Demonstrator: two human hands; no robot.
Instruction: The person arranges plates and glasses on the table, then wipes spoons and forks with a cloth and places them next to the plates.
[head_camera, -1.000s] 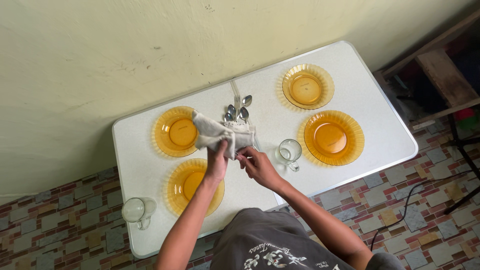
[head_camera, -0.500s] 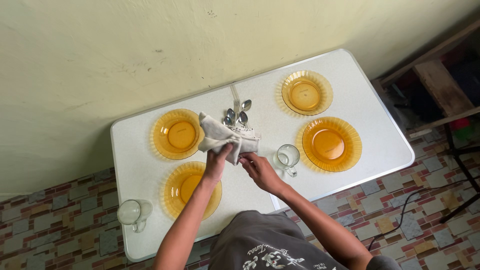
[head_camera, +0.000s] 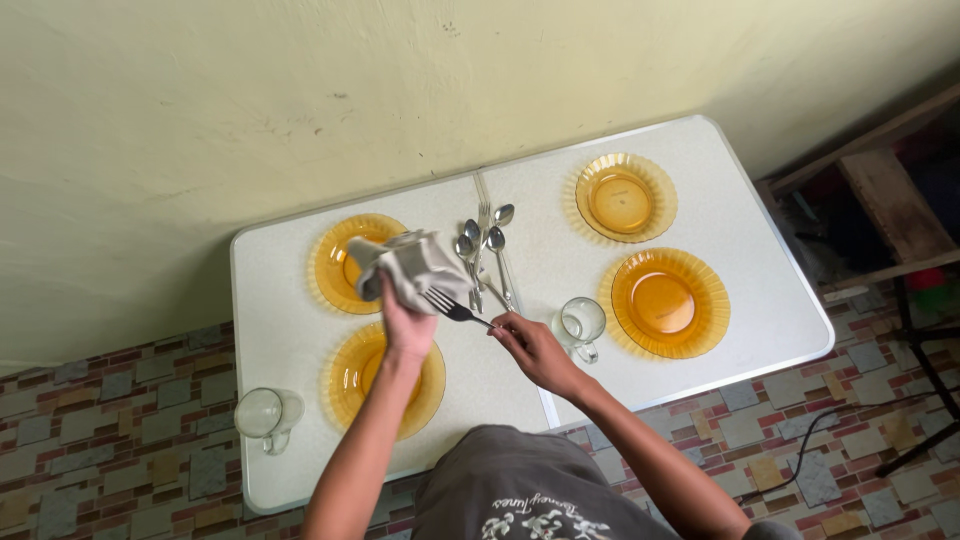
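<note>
The fingers of the left hand (head_camera: 405, 325) are closed around a grey cloth (head_camera: 412, 265), which is bunched up and lifted above the table, near the middle of the frame. The right hand (head_camera: 530, 345) pinches the handle of a fork (head_camera: 448, 305) with its fingertips; the fork prongs point to the left and reach just under the cloth.

Right behind the cloth, a few spoons (head_camera: 488, 245) and more cutlery lie in a bundle on the white table (head_camera: 750, 215), along its middle seam. Four amber glass plates stand on the table: one (head_camera: 345, 262) partly hidden by the cloth, one (head_camera: 365, 375) under the left forearm, one (head_camera: 620, 198) in the upper right, and one (head_camera: 668, 302) below it. A clear glass mug (head_camera: 580, 325) stands just beside the right hand, and a second mug (head_camera: 262, 415) is near the lower left corner of the table.

The table stands against a pale yellow-green wall (head_camera: 300, 90) that fills the upper part of the frame. Its front edge runs close to the person's body. The floor (head_camera: 120, 450) has patterned tiles in red, grey and yellow. At the right edge of the frame are wooden boards (head_camera: 895, 190) and a dark cable (head_camera: 800, 440) on the floor.
</note>
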